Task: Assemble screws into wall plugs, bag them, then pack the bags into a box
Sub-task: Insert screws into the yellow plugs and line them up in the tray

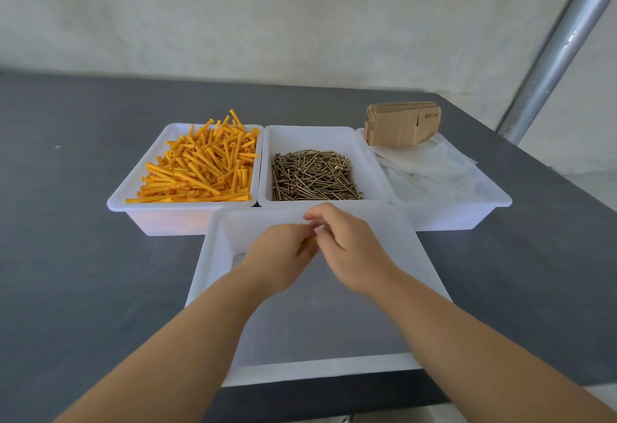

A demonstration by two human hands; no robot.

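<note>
Orange plug (307, 245) (perhaps) between hands

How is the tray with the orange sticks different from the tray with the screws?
The plug tray is on the left, heaped with thick orange wall plugs. The screw tray is in the middle, holding a flatter pile of thin brownish metal screws with more bare white wall showing. Both are white plastic trays side by side.
</note>
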